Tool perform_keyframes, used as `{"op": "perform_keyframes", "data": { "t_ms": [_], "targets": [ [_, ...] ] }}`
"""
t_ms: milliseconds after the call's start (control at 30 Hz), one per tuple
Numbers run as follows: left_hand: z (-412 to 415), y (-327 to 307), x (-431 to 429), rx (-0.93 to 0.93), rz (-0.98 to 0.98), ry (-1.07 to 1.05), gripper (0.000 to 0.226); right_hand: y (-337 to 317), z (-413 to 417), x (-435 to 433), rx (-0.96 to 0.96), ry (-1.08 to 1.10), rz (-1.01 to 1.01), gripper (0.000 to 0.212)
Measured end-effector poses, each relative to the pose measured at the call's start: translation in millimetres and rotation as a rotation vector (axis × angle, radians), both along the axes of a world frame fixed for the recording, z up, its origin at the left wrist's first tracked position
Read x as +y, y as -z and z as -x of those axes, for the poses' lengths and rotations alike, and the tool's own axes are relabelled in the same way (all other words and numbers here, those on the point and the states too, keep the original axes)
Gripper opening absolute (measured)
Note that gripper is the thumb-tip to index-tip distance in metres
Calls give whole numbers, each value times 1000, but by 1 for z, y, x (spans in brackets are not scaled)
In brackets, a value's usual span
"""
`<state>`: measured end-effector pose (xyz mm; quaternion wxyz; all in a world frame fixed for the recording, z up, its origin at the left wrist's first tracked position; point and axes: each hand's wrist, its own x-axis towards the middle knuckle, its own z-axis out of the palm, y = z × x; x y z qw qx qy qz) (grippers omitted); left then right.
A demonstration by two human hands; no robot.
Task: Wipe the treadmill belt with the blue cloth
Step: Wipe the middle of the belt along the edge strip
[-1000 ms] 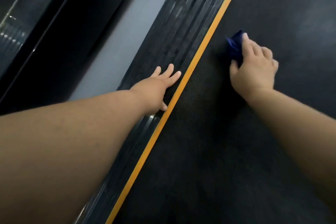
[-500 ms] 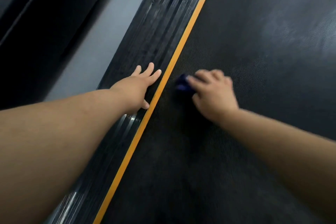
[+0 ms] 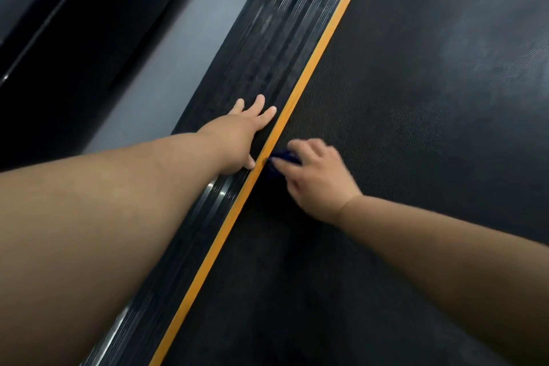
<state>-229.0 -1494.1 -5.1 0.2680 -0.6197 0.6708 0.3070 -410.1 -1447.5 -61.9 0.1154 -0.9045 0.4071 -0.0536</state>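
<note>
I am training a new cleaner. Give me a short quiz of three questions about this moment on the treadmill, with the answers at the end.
1. True or false: the right hand presses the blue cloth on the treadmill belt, close beside the orange stripe.
2. Where does the left hand rest?
A. on the ribbed side rail
B. on the treadmill belt
C. in the air, touching nothing
3. Fill the gap: the fingers of the left hand are ____ (straight or curled).

Key: 1 true; 2 A; 3 straight.
</note>
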Motion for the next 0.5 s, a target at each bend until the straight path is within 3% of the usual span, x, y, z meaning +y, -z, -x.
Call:
{"op": "perform_keyframes", "data": {
  "t_ms": [133, 200, 267, 433, 500],
  "targets": [
    [0, -1, 1, 18, 12, -11, 113, 1, 45, -64, -33, 576, 54, 38],
    [0, -1, 2, 16, 15, -8, 112, 1, 48, -73, 7, 691, 22, 39],
    [0, -1, 4, 12, 42, -1, 111, -4, 30, -56, -36, 586, 1, 41],
    [0, -7, 9, 26, 75, -11, 107, -5, -18, 41, -82, -97, -162, 37],
    [1, -7, 9, 25, 78, -2, 107, 0, -8, 40, -83, -202, -110, 38]
  ]
}}
